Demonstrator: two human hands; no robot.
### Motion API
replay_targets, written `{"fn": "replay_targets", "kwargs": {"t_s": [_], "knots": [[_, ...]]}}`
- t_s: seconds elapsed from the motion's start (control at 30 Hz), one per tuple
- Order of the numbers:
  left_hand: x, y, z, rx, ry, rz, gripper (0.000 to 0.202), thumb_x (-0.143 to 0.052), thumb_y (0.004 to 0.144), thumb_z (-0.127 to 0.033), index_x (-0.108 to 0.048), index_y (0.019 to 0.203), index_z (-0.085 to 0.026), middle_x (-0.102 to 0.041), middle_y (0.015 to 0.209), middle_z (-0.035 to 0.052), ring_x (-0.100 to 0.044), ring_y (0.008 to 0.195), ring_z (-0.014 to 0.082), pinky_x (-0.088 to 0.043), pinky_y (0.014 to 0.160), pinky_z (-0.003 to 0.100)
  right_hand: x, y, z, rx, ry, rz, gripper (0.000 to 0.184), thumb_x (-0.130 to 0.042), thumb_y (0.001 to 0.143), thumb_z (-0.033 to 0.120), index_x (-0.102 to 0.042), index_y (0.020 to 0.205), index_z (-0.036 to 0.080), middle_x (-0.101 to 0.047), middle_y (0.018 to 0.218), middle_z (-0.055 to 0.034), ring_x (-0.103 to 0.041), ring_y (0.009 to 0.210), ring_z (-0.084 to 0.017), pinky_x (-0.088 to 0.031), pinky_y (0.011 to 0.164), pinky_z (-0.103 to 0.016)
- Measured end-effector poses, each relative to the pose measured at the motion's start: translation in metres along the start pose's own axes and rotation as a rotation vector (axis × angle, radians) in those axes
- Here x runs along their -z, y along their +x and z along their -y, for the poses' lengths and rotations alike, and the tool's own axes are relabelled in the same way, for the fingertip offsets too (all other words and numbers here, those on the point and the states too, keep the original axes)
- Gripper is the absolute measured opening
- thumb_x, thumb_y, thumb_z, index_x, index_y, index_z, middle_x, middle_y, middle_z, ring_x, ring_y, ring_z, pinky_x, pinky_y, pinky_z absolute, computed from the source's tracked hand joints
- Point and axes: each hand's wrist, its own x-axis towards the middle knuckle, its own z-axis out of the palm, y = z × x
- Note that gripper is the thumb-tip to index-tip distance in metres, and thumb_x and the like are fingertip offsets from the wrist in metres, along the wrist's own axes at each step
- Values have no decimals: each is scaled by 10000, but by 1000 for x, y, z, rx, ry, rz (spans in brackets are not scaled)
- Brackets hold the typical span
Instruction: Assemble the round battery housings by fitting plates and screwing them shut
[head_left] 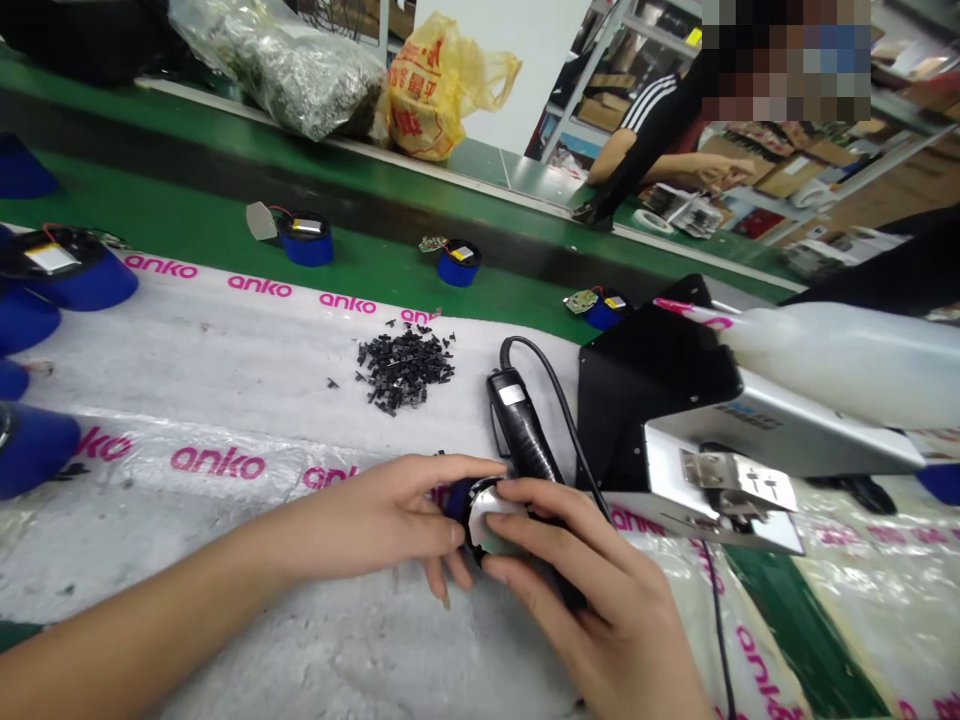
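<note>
My left hand (409, 520) and my right hand (577, 580) meet over the white foam sheet (225, 360), both closed round a small round blue part (484, 515) with a silvery face. The left fingers grip its left side and the right thumb and fingers press on its face. A black corded hand tool (521, 430) lies just behind the part, partly under my right hand. A pile of small black plastic pieces (405, 368) sits further back on the sheet.
A black and silver machine (675, 420) with a white bottle (832, 355) stands at the right. Several blue round parts (75, 275) lie at the left and on the green conveyor belt (195, 225). Plastic bags (300, 70) lie behind. Another person's arm (660, 160) works across the belt.
</note>
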Motion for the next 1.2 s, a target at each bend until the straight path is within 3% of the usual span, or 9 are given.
{"fn": "replay_targets", "kwargs": {"t_s": [0.07,0.23,0.4,0.53,0.63,0.8,1.03,1.2], "knots": [[7,-2,-1,2,-26,67,616,-627,873,-180,-473,1467,-237,-706,829,30,-722,811,194,-582,733,306,2,0,-2,29,-14,23,178,-631,948,185,-670,1115,231,-606,1220,-32,-621,1106,-137,-530,963,-210],[8,-2,-3,9,3,63,564,-666,901,-289,-507,1441,-243,-726,837,46,-728,787,196,-584,762,329,9,4,-1,78,-39,60,177,-600,960,156,-686,1113,181,-589,1202,-74,-602,1095,-138,-543,930,-211],[0,2,-5,37,36,-62,409,-613,946,-326,-597,1345,-235,-732,753,19,-728,664,170,-599,689,295,17,11,4,117,-131,124,218,-589,952,147,-703,1133,190,-534,1265,-112,-479,1207,-227,-538,934,-337],[-6,2,-4,44,60,-136,394,-620,938,-308,-609,1328,-245,-725,713,-11,-725,647,161,-595,671,270,19,11,6,61,-71,126,255,-565,961,130,-687,1172,206,-552,1209,-90,-529,1120,-180,-538,885,-286],[-8,-1,-2,23,76,-146,398,-598,954,-328,-599,1348,-277,-737,810,-11,-718,668,146,-591,689,267,14,8,6,13,-62,69,226,-593,953,143,-673,1152,215,-587,1162,-60,-566,1071,-152,-536,884,-251],[-12,-1,-3,29,106,-169,447,-659,918,-334,-592,1359,-295,-734,810,-25,-709,695,148,-587,728,278,8,5,9,-74,-101,54,251,-609,947,178,-624,1197,192,-608,1135,-71,-595,1037,-177,-556,880,-292],[-20,0,-2,-5,49,-246,353,-675,900,-294,-649,1250,-250,-727,821,-27,-647,591,103,-569,606,216,5,7,13,-104,-124,31,211,-562,947,138,-661,1133,152,-625,1088,-106,-608,962,-219,-582,788,-355],[-21,2,-4,37,89,-183,360,-654,925,-361,-568,1253,-240,-666,669,-45,-675,592,138,-575,566,217,7,4,18,-123,12,71,245,-581,951,148,-654,1181,193,-628,1146,-67,-576,1072,-188,-545,950,-344]]}}
